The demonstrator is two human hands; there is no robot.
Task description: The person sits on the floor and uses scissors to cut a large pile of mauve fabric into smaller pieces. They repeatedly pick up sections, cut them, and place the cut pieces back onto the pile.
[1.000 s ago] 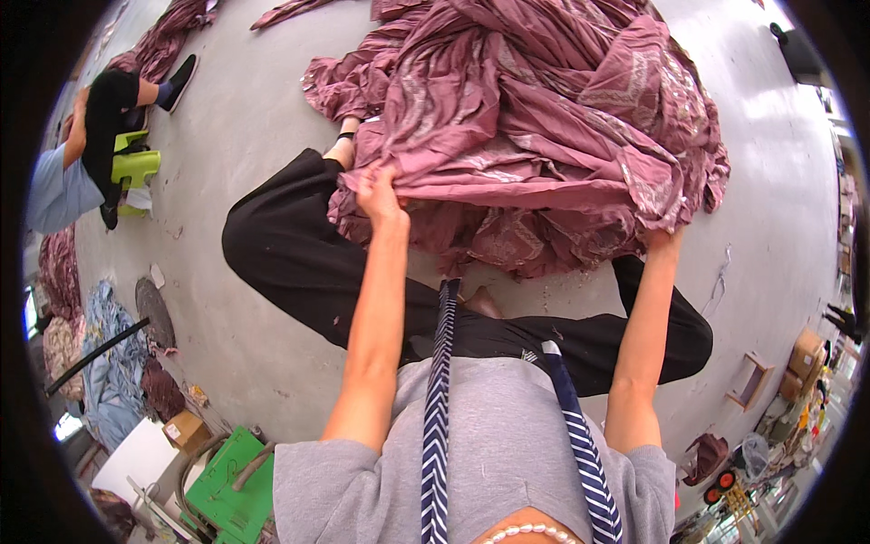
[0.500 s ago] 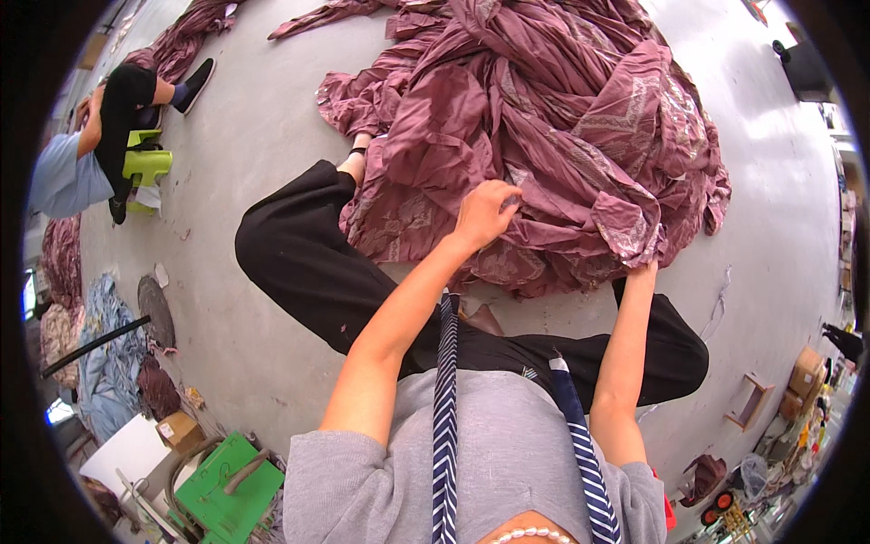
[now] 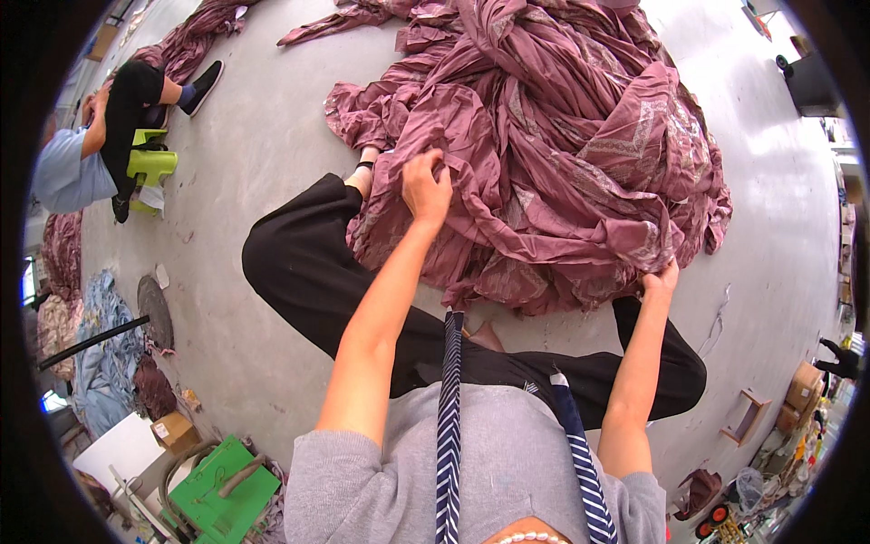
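I see my left hand (image 3: 426, 186) and right hand (image 3: 660, 279) both gripping the crumpled, patterned maroon cloth (image 3: 562, 154) heaped on the floor (image 3: 254, 136).

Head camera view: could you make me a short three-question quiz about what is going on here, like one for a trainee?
1. True or false: the left hand grips a fold of the maroon cloth.
2. Where does the right hand hold the cloth? A) at its near edge B) at its far end C) nowhere
3. Fill in: the green stool stands beside a seated ____ at upper left.

Key: 1 true. 2 A. 3 person, in a light blue top, on the concrete floor.
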